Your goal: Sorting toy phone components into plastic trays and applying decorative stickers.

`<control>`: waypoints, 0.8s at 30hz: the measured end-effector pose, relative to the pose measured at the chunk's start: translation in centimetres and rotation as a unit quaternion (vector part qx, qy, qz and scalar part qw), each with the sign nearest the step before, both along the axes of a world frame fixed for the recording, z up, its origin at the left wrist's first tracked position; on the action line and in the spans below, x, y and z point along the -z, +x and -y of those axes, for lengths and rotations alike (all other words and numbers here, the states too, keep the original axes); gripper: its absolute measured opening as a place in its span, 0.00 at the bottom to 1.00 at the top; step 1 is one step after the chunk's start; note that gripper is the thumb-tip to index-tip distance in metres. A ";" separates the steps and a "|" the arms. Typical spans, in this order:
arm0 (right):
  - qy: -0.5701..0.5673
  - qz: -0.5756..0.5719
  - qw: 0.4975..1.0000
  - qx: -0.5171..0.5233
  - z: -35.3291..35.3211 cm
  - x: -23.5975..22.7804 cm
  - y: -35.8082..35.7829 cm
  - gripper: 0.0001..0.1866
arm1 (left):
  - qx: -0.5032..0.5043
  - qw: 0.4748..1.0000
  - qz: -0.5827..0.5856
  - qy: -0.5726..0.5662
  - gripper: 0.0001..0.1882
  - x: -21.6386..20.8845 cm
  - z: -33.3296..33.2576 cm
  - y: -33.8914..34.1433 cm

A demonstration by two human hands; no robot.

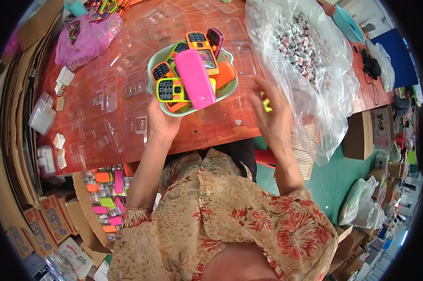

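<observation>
A pale green plastic basin (150,89) stands on the red table, heaped with toy mobile phones in orange, yellow-green and pink. On top lies a pink toy phone (195,79), back upward; a yellow-green toy phone (171,90) shows its dark keypad beside it. My left hand (162,121) grips the basin's near left side, its fingers partly hidden beneath. To the right of the basin, my right hand (273,112) is raised with bent fingers around a small yellow-green piece (266,103). Most of that piece is hidden by the hand.
Clear plastic trays (113,136) are spread over the table (202,129). A large clear bag (305,112) of small grey-and-pink pieces stands at right, a pink bag (85,42) at far left. Below the left table edge, a carton (87,194) holds packed toy phones.
</observation>
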State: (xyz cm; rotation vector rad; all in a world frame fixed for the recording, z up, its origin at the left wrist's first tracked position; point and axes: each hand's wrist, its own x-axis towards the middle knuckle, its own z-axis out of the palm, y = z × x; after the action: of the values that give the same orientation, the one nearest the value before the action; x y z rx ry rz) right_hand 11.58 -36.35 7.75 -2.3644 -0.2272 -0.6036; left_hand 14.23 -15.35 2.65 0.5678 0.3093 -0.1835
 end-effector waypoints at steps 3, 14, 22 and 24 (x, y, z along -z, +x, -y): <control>-0.097 -0.016 0.994 -0.043 -4.3 -2.1 1.7 0.32 | 0.001 1.000 -0.001 0.004 0.17 0.2 0.5 0.3; -0.195 0.038 0.978 -0.066 -9.0 -0.3 2.9 0.25 | -0.016 0.999 0.005 0.035 0.20 0.5 0.0 1.5; 0.185 0.010 0.977 -0.102 -2.8 -0.2 6.1 0.20 | 0.001 1.000 0.004 0.011 0.24 0.3 -0.2 2.6; 0.089 0.046 0.995 -0.001 0.1 1.2 7.6 0.19 | 0.009 1.000 0.015 -0.003 0.25 0.4 -0.6 2.5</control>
State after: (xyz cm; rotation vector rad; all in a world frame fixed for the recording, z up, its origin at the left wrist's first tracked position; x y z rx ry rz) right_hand 19.22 -36.42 6.60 -2.1676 -0.2084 -0.7026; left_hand 16.70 -14.80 2.29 0.5665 0.2754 -0.1926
